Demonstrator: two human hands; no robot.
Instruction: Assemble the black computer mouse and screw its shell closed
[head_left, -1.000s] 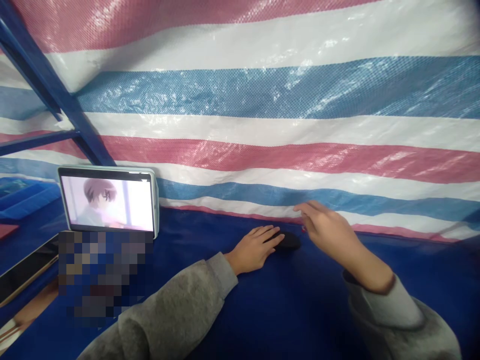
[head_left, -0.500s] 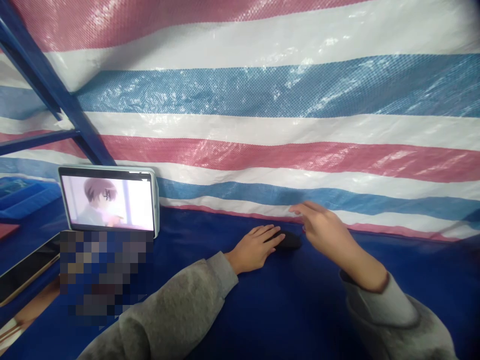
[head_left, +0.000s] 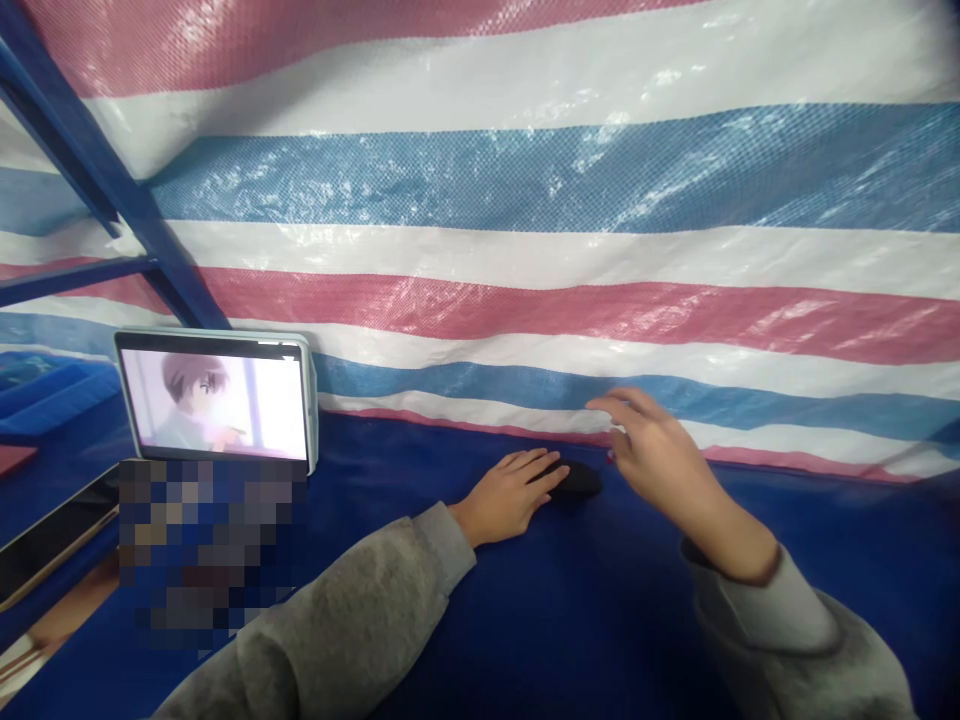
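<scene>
My left hand [head_left: 510,495] lies flat on the blue tabletop [head_left: 540,620], fingers stretched out. Its fingertips reach the left end of a low, black, rounded object [head_left: 581,479] that looks like a computer mouse. The hand covers part of it. To the right, my right hand [head_left: 656,450] is raised above the table close to the striped sheet. Its fingers are loosely bent and apart, and nothing shows in them. A tiny reddish spot beside its thumb is too small to make out.
A tablet [head_left: 217,400] playing a cartoon stands at the left. A phone [head_left: 64,530] lies before it, beside a pixelated patch. Blue trays [head_left: 64,395] sit at the far left. A blue metal frame [head_left: 127,210] and a striped plastic sheet [head_left: 525,180] rise behind the table.
My right hand has lifted slightly and its fingers have opened apart. The left hand stays in place by the black object. The cartoon picture on the tablet has changed a little.
</scene>
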